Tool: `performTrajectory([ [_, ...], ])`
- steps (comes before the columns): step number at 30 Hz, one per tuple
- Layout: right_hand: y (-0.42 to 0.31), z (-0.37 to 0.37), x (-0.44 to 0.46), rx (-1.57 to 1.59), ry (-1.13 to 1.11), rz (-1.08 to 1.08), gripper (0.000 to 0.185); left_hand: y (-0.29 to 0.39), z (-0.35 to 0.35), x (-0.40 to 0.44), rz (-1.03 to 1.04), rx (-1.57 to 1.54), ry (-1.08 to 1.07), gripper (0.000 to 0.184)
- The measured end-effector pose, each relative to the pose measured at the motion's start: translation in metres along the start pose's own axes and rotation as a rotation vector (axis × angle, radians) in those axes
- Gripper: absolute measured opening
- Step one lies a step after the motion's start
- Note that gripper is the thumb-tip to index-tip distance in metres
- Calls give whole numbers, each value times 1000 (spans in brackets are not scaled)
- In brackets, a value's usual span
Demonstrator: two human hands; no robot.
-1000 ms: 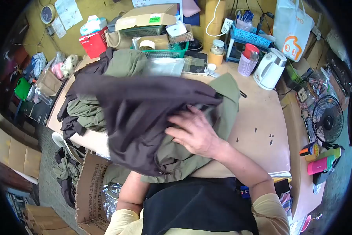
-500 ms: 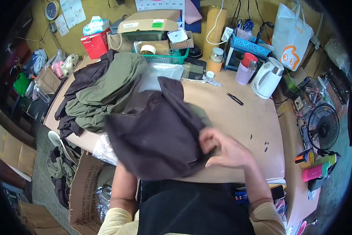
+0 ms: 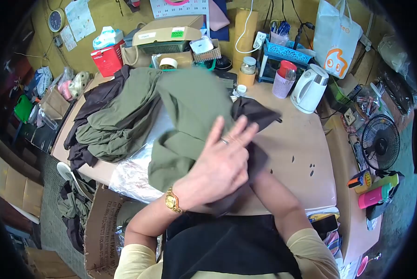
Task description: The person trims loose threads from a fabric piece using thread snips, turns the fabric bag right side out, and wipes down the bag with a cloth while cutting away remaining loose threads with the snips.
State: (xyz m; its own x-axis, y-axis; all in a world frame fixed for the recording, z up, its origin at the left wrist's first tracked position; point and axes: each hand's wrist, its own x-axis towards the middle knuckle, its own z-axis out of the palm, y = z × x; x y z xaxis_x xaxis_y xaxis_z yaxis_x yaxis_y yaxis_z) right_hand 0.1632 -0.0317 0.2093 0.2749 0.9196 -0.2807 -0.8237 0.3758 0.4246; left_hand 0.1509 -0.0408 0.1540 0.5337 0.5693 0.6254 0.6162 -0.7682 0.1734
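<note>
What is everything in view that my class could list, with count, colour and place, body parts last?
Table: 1, tan, centre
Cloth: 1, olive and brown, above table
Pile: 1, olive and brown, table's left
Kettle: 1, white, table's far right
Cup: 1, lilac and red, by kettle
Jar: 1, clear, left of cup
Print bag: 1, white and orange, rear right
Fan: 1, black, right
Tape roll: 1, cream, rear
Box: 1, red, rear left
Clock: 1, dark, left wall
Lettered carton: 1, brown, below table's left
Small clutter: uncountable, mixed, edges
Watch: 1, gold, left wrist
Apron: 1, black, bottom centre
Left grip: 1, bare, over cloth
Right arm: 1, yellow-sleeved, lower right
Right grip: hidden
</note>
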Motion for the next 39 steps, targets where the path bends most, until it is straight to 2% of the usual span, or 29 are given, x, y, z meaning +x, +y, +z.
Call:
performTrajectory([
  [1, 6, 0, 8, -84, -85, 119, 36, 5, 1, -1, 43, -37, -34, 9],
  [2, 7, 5, 31, -311, -232, 318, 36, 11, 2, -1, 86, -74, -67, 10],
  [3, 1, 16, 75, -781, -594, 563, 36, 17, 7, -3, 146, -166, -122, 10],
  [4, 1, 28, 103, -1034, -794, 601, 36, 24, 13, -6, 205, -260, -181, 11],
  [6, 1, 47, 135, -1279, -998, 562, 36, 26, 12, -10, 238, -279, -206, 15],
  [8, -15, 49, 150, -1424, -1080, 504, 36, 3, -6, -12, 174, -314, -28, 20],
  [10, -51, 33, 155, -1545, -1088, 445, 36, -11, -30, -11, -17, -228, 231, 14],
  [12, -99, 0, 150, -1645, -1075, 382, 36, -28, -33, -9, -138, -29, 266, 9],
  [13, -116, -15, 147, -1680, -1049, 368, 36, -26, -19, -7, -127, -7, 251, 10],
  [14, -128, -23, 145, -1711, -1030, 371, 36, -12, -10, -6, -92, -41, 262, 8],
  [16, -129, -28, 149, -1749, -1014, 378, 36, 8, 4, -10, 85, -312, -46, 19],
  [18, -99, -12, 169, -1781, -1030, 404, 36, 40, 13, -16, 308, -402, -140, 21],
  [20, -84, 3, 177, -1792, -1054, 434, 36, 17, -1, -16, 115, -387, 9, 19],
  [24, -59, 34, 189, -1770, -1105, 492, 36, -32, -23, -39, -352, -203, -356, 6],
  [25, -58, 40, 189, -1765, -1119, 490, 36, -32, -23, -40, -349, -206, -354, 6],
  [27, -65, 40, 185, -1772, -1130, 467, 36, -10, -44, -10, -614, -64, -254, 14],
  [28, -68, 36, 183, -1776, -1131, 452, 36, 0, -36, 4, -613, -67, -255, 14],
  [30, -73, 10, 184, -1811, -1115, 400, 36, 18, -18, 30, -136, 81, 240, 22],
  [31, -76, -11, 186, -1843, -1096, 362, 36, 8, -12, 33, -139, 77, 238, 22],
  [33, -90, -45, 192, -1910, -1047, 316, 36, -17, 5, 39, 75, 227, 131, 23],
  [34, -99, -61, 189, -1936, -1016, 302, 36, -24, -1, 38, 8, 122, 114, 21],
  [36, -121, -62, 174, -1926, -1011, 303, 36, -37, -5, 31, 16, 15, 209, 28],
  [38, -136, -56, 156, -1924, -1013, 326, 36, -23, 14, 26, 121, -251, 160, 26],
  [39, -144, -49, 148, -1936, -1019, 341, 36, -8, 33, 22, 191, -314, 153, 31],
])
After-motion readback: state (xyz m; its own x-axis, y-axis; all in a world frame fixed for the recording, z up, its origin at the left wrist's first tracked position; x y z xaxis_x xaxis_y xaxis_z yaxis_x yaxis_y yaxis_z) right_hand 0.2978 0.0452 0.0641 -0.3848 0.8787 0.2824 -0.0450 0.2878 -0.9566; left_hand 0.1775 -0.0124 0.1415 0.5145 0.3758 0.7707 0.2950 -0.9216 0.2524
